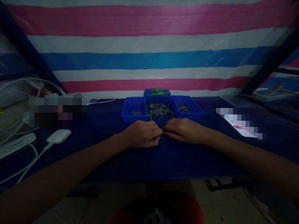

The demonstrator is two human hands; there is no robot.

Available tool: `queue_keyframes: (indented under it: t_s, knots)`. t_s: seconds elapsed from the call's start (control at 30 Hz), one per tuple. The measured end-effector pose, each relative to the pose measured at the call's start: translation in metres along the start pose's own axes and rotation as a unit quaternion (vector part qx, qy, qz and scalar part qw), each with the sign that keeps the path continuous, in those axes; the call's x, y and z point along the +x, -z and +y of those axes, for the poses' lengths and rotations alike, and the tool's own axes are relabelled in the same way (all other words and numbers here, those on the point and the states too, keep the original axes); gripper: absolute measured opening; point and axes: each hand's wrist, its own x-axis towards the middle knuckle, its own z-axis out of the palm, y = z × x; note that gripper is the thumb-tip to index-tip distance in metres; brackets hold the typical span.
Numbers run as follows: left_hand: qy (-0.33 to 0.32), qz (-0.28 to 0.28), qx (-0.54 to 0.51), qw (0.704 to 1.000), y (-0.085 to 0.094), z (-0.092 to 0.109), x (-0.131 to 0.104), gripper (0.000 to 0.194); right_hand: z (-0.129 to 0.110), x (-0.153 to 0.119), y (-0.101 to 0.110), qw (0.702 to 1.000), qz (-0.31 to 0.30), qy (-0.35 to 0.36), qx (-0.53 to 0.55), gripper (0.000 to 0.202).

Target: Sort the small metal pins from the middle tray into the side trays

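Note:
My left hand (146, 133) is closed in a pinch above the dark blue table (149, 165). A tiny glint shows at its fingertips, too small and dim to name. Fingertip to fingertip with it, my right hand (181, 130) wears a ring and has its fingers bent together; what they hold, if anything, is hidden. Just beyond both hands lies a loose pile of small metal pin-like parts (160, 110). A blue bin (134, 118) on the left and another blue bin (197, 107) on the right flank the pile, each with similar metal parts inside.
Behind the pile stands a third blue bin (157, 99) with green pieces (158, 91). A white charger (59, 136) and its cables lie at left. On the right is a flat, partly blurred device (245, 132). A striped sheet (149, 59) hangs behind the table.

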Motion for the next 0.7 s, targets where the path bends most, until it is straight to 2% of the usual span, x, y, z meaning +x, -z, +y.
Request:
queue_keyframes:
  t_s: [0.23,0.4,0.7]
  knots:
    - [0.059,-0.022,0.050,0.997,-0.0064,-0.0039,-0.0007,0.025,-0.0013,0.0002,-0.0020,1.000,0.014,-0.015,0.004,0.030]
    - [0.066,-0.020,0.054,0.996,-0.0070,-0.0029,0.0003,0.026,-0.0012,0.0011,-0.0025,0.999,0.029,-0.022,-0.013,0.030]
    - [0.119,-0.038,0.029,0.992,-0.0026,-0.0026,0.0008,0.022,0.0009,0.0004,0.0032,0.997,0.030,-0.065,-0.015,0.028]
